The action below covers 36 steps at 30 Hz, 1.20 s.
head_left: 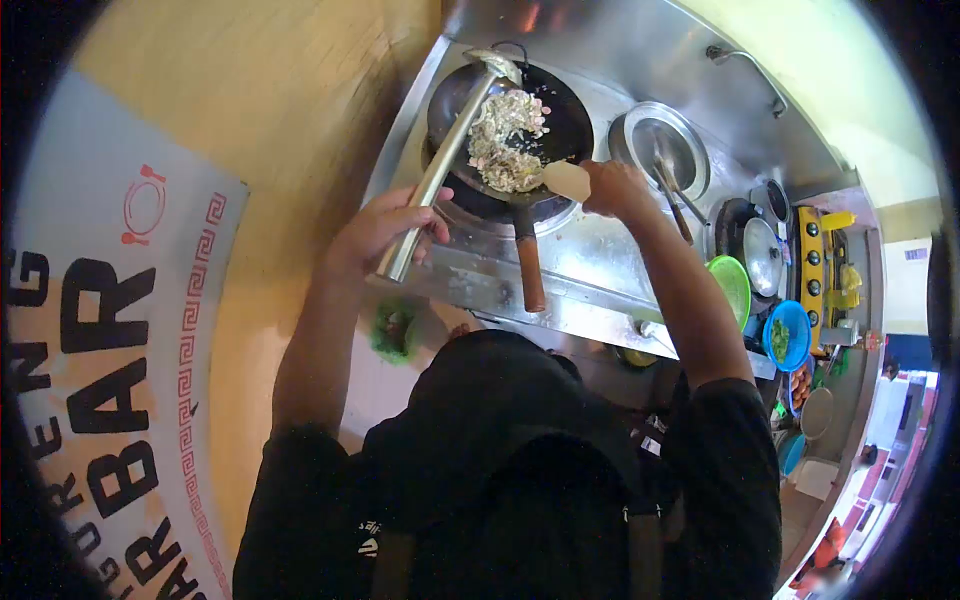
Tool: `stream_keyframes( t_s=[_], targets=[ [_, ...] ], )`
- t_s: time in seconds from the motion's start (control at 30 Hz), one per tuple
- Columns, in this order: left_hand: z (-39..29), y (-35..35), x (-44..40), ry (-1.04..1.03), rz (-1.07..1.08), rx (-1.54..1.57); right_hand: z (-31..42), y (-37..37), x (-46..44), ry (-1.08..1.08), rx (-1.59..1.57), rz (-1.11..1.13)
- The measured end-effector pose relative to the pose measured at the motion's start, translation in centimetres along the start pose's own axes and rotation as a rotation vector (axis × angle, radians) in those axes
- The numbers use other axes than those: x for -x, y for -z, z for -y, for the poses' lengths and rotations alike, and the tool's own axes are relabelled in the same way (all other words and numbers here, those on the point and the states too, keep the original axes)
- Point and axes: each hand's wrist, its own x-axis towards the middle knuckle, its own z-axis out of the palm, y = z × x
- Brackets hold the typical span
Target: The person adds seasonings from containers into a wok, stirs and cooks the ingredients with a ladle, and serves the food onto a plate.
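While the left hand (395, 228) grips a long-handled metal ladle (443, 165), its head at the wok's far rim, the right hand (612, 188) grasps a pale utensil (566, 181) of unclear kind by the near rim. Chopped food (510, 135) lies in the wok (562, 115), set on the steel stove (590, 265); rightward sits a round metal basin (627, 135), beyond it a wall faucet (755, 65).

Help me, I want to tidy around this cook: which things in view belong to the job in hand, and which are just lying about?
In use:
wok with food
ladle in left hand
pale tool in right hand, exact kind unclear

Apparently lying about:
green basin
blue basin
metal lid
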Motion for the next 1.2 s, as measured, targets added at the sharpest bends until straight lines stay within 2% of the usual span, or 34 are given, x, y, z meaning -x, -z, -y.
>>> stream_keyframes(
  t_s=[0.2, 0.27, 0.37, 0.43, 0.5, 0.53, 0.57, 0.6, 0.63, 0.67, 0.7, 0.77, 0.8, 0.83, 0.87, 0.93, 0.97, 1.0, 1.1, 1.17, 1.2],
  targets=[
    [-0.1, 0.5, -0.6, -0.013, 0.063, -0.029, -1.1, -2.0, 1.0, -0.046, -0.108, -0.045],
    [0.0, 0.6, -1.0, -0.003, 0.064, -0.038, -1.0, -2.3, 1.5, -0.084, -0.156, -0.133],
    [0.6, 0.4, -1.8, 0.013, 0.063, -0.026, -1.7, -3.1, 2.0, -0.115, -0.237, -0.013],
    [0.8, -0.7, -1.8, -0.005, 0.026, -0.038, -2.5, -5.3, 3.3, -0.109, -0.379, -0.049],
    [1.9, -1.5, -2.6, 0.003, 0.009, -0.041, -3.8, -10.0, 5.1, -0.152, -0.708, -0.282],
    [2.5, -2.1, -2.9, 0.006, -0.016, -0.037, -4.6, -11.9, 6.0, -0.174, -0.82, -0.279],
    [3.0, -3.1, -2.1, 0.009, -0.152, -0.075, -5.4, -14.1, 7.1, -0.209, -0.931, -0.277],
    [3.9, -4.7, -2.0, 0.012, -0.236, -0.114, -6.1, -18.7, 8.0, -0.284, -0.865, -0.448],
    [5.1, -4.4, -3.1, 0.086, -0.204, -0.14, -7.1, -22.7, 8.5, -0.388, -0.97, -0.482],
    [5.5, -5.6, -3.0, 0.091, -0.125, 0.123, -8.2, -23.4, 10.0, -0.416, -1.029, -0.488],
    [6.6, -5.4, -3.4, 0.105, -0.138, 0.153, -9.5, -23.8, 11.4, -0.572, -1.077, -0.425],
    [8.8, -5.6, -4.6, 0.06, -0.155, 0.132, -11.6, -21.4, 15.0, -0.727, -1.304, -0.462],
    [9.9, -5.1, -5.7, 0.053, -0.091, 0.23, -12.7, -24.4, 14.3, -0.696, -1.277, -0.632],
    [10.1, -6.2, -6.4, 0.08, -0.101, 0.2, -13.1, -26.8, 13.5, -0.756, -1.335, -0.709],
    [10.1, -7.2, -6.9, 0.093, -0.126, 0.174, -14.0, -27.8, 13.6, -0.735, -1.358, -0.693],
    [10.8, -6.2, -8.5, 0.113, 0.016, 0.23, -14.2, -30.9, 12.1, -0.746, -1.336, -0.856],
    [11.1, -5.9, -9.8, 0.128, 0.057, 0.218, -14.2, -31.2, 12.1, -0.667, -1.393, -0.934],
    [11.2, -5.8, -11.1, 0.149, 0.097, 0.202, -14.3, -32.5, 10.7, -0.738, -1.354, -0.884],
    [11.2, -4.1, -13.4, 0.186, 0.155, 0.174, -13.5, -30.6, 12.7, -0.75, -1.444, -0.787],
    [11.7, -1.5, -14.2, 0.19, 0.176, 0.175, -13.2, -29.7, 14.1, -0.939, -1.45, -0.604],
    [12.0, 0.7, -14.8, 0.289, 0.116, 0.049, -12.9, -27.5, 16.6, -0.871, -1.511, -0.462]
  ],
)
